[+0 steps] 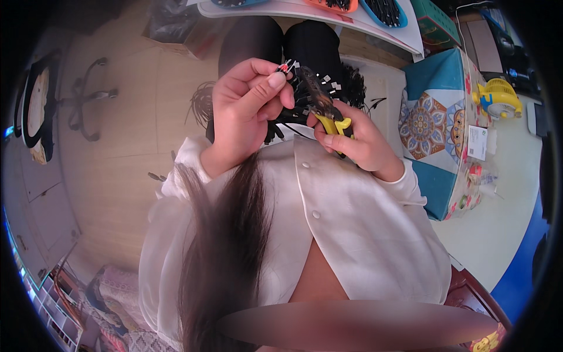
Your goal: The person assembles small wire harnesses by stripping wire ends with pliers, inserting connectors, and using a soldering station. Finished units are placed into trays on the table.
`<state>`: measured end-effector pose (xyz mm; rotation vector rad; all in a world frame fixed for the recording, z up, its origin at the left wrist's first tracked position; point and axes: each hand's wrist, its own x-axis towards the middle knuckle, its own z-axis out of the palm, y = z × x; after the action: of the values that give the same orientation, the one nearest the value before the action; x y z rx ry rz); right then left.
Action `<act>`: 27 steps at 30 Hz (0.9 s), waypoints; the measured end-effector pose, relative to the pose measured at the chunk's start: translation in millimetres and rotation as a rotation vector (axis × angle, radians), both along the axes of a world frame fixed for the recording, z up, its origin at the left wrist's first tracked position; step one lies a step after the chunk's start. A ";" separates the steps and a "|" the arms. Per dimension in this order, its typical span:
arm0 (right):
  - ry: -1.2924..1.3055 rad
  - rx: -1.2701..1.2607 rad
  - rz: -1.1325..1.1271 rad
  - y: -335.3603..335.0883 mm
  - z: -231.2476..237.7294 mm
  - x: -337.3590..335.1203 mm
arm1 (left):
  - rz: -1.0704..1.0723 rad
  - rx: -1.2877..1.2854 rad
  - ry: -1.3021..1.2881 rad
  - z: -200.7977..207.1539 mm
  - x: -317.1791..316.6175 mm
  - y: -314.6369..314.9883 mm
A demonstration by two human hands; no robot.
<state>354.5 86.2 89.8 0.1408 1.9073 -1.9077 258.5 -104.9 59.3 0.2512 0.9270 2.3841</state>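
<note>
Between the thumb and fingers of my left hand is a cable end with short red and white wires. My right hand grips a pair of pliers with yellow and black handles; their dark jaws point up beside the wires. Whether the jaws touch the wires I cannot tell. A heap of black cables lies across my lap, several showing pale metal plugs. Part of the heap is hidden behind my hands and the pliers.
Ahead is a white table edge carrying a blue tray and an orange tray of black pieces. A cloth-covered box and a yellow fan stand at right. A chair base is at left.
</note>
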 end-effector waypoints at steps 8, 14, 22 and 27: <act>0.371 0.066 -0.181 -1.3 -9.4 -13.0 | -0.041 -0.003 0.000 -1.7 -0.1 1.9; 0.702 0.051 -0.346 -10.8 -10.6 -46.9 | -0.099 -0.042 0.002 -0.6 0.5 1.9; 0.837 0.334 -0.412 -29.9 -15.6 -36.1 | -0.072 -0.016 -0.017 -0.2 0.7 2.4; 0.586 0.048 -0.405 -22.7 -13.9 -33.8 | 0.038 -0.095 0.085 4.3 3.6 6.2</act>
<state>320.7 63.5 75.9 -0.0284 2.4530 -2.3606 262.0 -98.7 63.6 0.3019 1.0906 2.3720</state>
